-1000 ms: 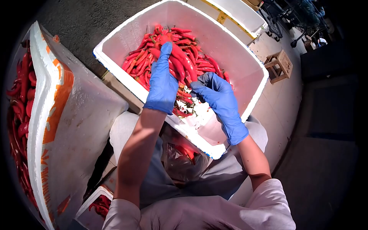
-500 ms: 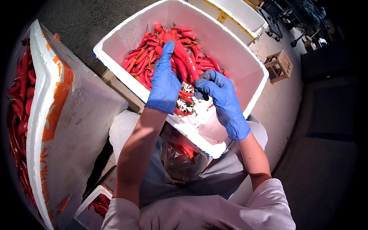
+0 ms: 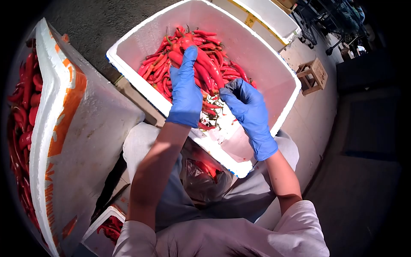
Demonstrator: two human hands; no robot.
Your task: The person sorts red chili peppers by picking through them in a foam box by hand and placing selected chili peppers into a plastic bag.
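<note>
My left hand [image 3: 186, 92], in a blue glove, is closed around a bunch of long red chili peppers [image 3: 208, 64], thumb on top, over a white foam box [image 3: 265, 68]. At the lower end of this bunch, my right hand [image 3: 246, 103], also gloved in blue, has its fingers pinched together on the end of a pepper. The fingertips there are dark and partly hidden. Beneath both hands lies a heap of red chili peppers [image 3: 158, 66], with stems and small scraps [image 3: 212, 113] on the box floor nearest me.
A tilted foam box [image 3: 98, 115] of red chilies stands at left, with a smaller box [image 3: 96, 233] of chilies below. A plastic bag [image 3: 203, 184] with chilies sits between my legs. A wooden stool [image 3: 312, 76] and another foam box [image 3: 265, 17] are beyond.
My right hand has shifted slightly down, its fingers still at the peppers' lower end. The left hand keeps its bunch, slightly turned. The view has moved a little.
</note>
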